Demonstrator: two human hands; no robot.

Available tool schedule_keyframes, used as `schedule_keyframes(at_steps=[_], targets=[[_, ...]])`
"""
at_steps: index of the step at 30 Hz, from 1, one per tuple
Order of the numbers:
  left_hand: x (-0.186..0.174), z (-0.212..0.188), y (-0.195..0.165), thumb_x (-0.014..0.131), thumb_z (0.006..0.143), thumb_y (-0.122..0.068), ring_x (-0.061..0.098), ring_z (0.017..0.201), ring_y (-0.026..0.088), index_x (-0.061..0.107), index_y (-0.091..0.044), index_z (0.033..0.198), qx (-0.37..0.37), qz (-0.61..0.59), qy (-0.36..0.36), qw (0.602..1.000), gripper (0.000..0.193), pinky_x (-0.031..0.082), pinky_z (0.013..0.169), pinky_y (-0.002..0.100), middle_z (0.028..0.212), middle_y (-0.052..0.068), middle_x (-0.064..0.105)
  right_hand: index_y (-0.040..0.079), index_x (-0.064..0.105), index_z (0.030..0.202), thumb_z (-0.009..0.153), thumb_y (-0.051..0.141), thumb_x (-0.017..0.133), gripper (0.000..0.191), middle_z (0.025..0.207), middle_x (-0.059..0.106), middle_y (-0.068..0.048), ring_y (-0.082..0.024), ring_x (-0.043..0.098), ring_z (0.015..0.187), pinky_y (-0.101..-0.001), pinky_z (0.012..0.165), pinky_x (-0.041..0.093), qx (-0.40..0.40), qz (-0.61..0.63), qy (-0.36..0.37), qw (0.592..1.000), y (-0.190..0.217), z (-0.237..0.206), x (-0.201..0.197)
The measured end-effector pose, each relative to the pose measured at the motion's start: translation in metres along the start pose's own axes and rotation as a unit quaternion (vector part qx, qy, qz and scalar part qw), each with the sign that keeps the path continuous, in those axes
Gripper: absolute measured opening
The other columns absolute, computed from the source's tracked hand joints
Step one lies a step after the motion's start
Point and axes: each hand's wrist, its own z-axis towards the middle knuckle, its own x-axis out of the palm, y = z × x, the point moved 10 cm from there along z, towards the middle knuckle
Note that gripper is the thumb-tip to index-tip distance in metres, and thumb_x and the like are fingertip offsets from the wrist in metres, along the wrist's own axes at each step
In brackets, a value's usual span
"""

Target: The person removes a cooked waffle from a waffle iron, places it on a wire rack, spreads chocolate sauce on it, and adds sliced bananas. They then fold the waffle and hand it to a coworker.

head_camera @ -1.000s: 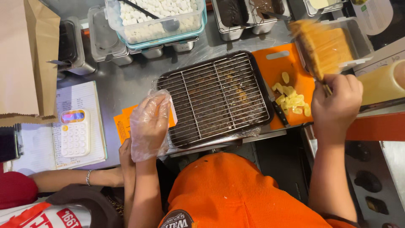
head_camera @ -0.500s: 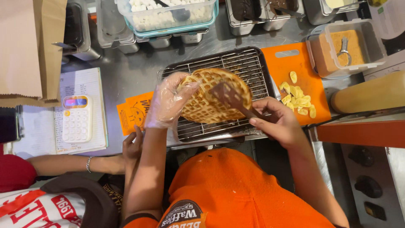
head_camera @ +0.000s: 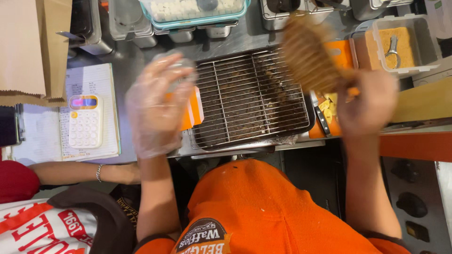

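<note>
A white calculator (head_camera: pixel 85 121) lies on an open notebook (head_camera: pixel 89 84); a brown paper bag (head_camera: pixel 33 47) sits at the far left; a clear box of white bits (head_camera: pixel 193 10) stands at the back; another person's arm (head_camera: pixel 80 173) rests low on the left.

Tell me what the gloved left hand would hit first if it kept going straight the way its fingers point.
Probably the clear plastic container at the counter's back edge. The gloved left hand points up-frame from above the steel counter; it is blurred and depth is unclear, so this is a guess.

Steel counter (head_camera: pixel 141 56) under even light; metal containers (head_camera: pixel 292 9) along back edge; orange shelf edge (head_camera: pixel 414 143) right.
</note>
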Motion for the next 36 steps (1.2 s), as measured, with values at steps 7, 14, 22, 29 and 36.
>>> schedule_keyframes(at_steps=[7,14,22,29,36], targets=[[-0.035,-0.045,0.072,0.064,0.105,-0.005,0.068,0.107,0.018,0.072,0.003,0.111,-0.205,-0.111,-0.150,0.961,0.013,0.056,0.098,0.031,0.116,0.013,0.073,0.002,0.062,0.091,0.094,0.005,0.073,0.012,0.082,0.058,-0.009,-0.022,0.056,0.077,-0.0363,0.070,0.045,0.154,0.271,0.094,0.946,0.007,-0.030,0.049],[-0.035,-0.055,0.077,0.064,0.103,-0.008,0.070,0.095,0.016,0.074,0.003,0.109,-0.278,-0.118,-0.140,0.943,0.015,0.055,0.088,0.029,0.106,0.012,0.075,-0.001,0.063,0.091,0.089,0.009,0.083,0.022,0.085,0.060,-0.013,-0.027,0.058,0.079,-0.0372,0.071,0.045,0.080,0.152,0.132,0.976,0.003,-0.033,0.040],[-0.025,-0.060,0.084,0.062,0.103,-0.004,0.073,0.094,0.018,0.071,0.006,0.109,-0.260,-0.133,-0.133,0.947,0.014,0.059,0.085,0.030,0.108,0.013,0.073,0.000,0.068,0.094,0.094,0.002,0.081,0.012,0.085,0.063,-0.009,-0.021,0.060,0.076,-0.0338,0.071,0.048,0.120,0.165,0.077,0.976,0.003,-0.026,0.034],[-0.013,-0.055,0.083,0.063,0.104,-0.002,0.074,0.097,0.019,0.070,0.007,0.109,-0.216,-0.193,-0.101,0.952,0.012,0.060,0.086,0.030,0.109,0.014,0.072,0.000,0.067,0.093,0.089,0.004,0.083,0.017,0.087,0.064,-0.009,-0.023,0.062,0.079,-0.0344,0.071,0.048,0.082,0.171,0.126,0.974,0.008,-0.026,0.026],[-0.005,-0.055,0.083,0.064,0.102,-0.002,0.075,0.092,0.018,0.071,0.006,0.107,-0.201,-0.137,-0.082,0.967,0.012,0.058,0.081,0.028,0.103,0.014,0.074,-0.002,0.064,0.091,0.088,-0.003,0.085,0.021,0.088,0.063,-0.014,-0.032,0.062,0.083,-0.0400,0.075,0.048,0.069,-0.010,-0.002,0.998,-0.003,-0.028,0.006]])
